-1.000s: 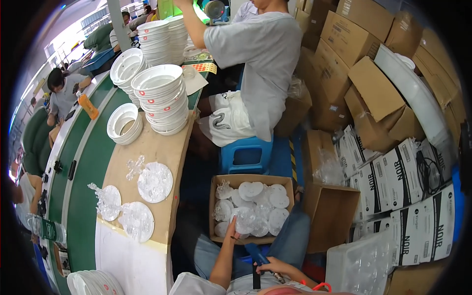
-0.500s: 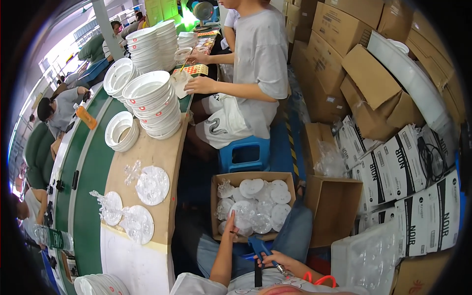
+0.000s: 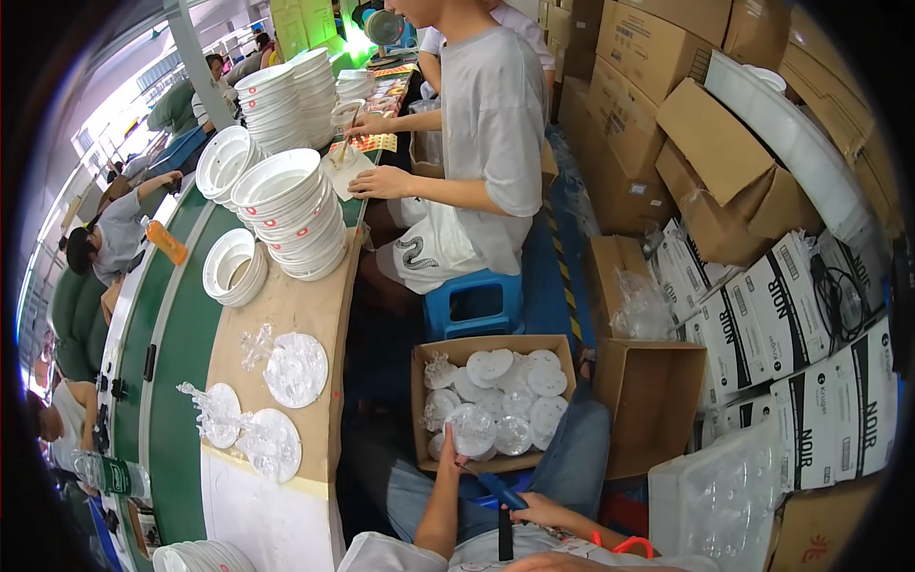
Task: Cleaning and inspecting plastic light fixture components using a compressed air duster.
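Now picking stage: left hand (image 3: 448, 448), fingers spread, reaches into open brown cardboard box (image 3: 422, 381) of clear round plastic discs (image 3: 474, 426), bottom centre. Right hand (image 3: 534, 512) grips blue-handled tool (image 3: 502, 493). Next prob. needs pinching one disc w/o dragging others.

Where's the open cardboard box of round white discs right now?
The open cardboard box of round white discs sits low centre in the head view, before the blue plastic stool, the left hand reaching in.
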`<action>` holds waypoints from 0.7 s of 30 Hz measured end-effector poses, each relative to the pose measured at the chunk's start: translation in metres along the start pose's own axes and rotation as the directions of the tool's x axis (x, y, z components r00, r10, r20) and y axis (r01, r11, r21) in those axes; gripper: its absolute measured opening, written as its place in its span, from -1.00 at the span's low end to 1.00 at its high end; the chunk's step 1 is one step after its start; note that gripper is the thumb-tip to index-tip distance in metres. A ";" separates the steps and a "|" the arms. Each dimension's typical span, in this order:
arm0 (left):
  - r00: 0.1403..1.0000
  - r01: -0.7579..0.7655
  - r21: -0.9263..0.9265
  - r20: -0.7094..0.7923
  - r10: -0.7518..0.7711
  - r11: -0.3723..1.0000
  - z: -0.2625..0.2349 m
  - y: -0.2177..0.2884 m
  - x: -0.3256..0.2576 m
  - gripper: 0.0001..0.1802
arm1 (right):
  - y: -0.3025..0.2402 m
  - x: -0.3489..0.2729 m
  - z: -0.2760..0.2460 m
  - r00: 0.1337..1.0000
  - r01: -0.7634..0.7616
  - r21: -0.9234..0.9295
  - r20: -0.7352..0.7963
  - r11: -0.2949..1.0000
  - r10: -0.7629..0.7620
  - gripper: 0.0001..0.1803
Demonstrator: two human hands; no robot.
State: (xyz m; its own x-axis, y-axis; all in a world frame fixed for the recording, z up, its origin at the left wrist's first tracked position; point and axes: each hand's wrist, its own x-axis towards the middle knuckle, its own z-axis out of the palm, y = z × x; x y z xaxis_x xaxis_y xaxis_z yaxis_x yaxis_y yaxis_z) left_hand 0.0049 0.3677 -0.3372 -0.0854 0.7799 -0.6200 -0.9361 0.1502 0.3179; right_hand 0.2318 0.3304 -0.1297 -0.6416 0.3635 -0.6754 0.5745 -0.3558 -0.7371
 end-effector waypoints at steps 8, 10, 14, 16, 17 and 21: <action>0.998 0.000 -0.022 0.065 0.002 1.000 0.005 0.005 -0.001 -0.33 | 0.008 0.002 0.002 0.997 0.061 -0.038 -0.045 0.997 -0.063 -0.65; 0.998 -0.003 -0.017 0.067 0.004 1.000 0.011 0.003 -0.003 -0.33 | 0.006 -0.001 0.002 0.995 0.077 -0.028 -0.067 0.997 -0.079 -0.65; 0.997 -0.019 -0.010 0.072 0.020 1.000 0.003 0.006 -0.005 -0.33 | 0.002 -0.002 0.003 0.994 0.090 -0.057 -0.063 0.994 -0.094 -0.65; 0.997 -0.019 -0.013 0.070 0.020 1.000 0.002 0.006 -0.007 -0.34 | 0.001 -0.002 0.003 0.996 0.052 -0.118 -0.063 0.992 -0.059 -0.64; 0.998 -0.008 -0.013 0.057 0.009 1.000 0.004 0.005 -0.008 -0.34 | 0.000 -0.003 0.002 0.996 0.050 -0.116 -0.065 0.992 -0.058 -0.64; 1.000 0.026 -0.012 0.008 -0.025 1.000 0.009 0.002 -0.012 -0.35 | -0.005 -0.008 0.000 0.995 0.055 -0.104 -0.077 0.993 -0.063 -0.63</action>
State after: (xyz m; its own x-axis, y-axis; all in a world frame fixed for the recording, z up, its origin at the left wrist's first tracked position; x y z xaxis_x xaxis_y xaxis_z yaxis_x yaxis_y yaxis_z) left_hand 0.0074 0.3644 -0.3223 -0.0589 0.7805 -0.6224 -0.9419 0.1631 0.2937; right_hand 0.2339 0.3294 -0.1210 -0.6358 0.4503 -0.6269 0.5877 -0.2440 -0.7714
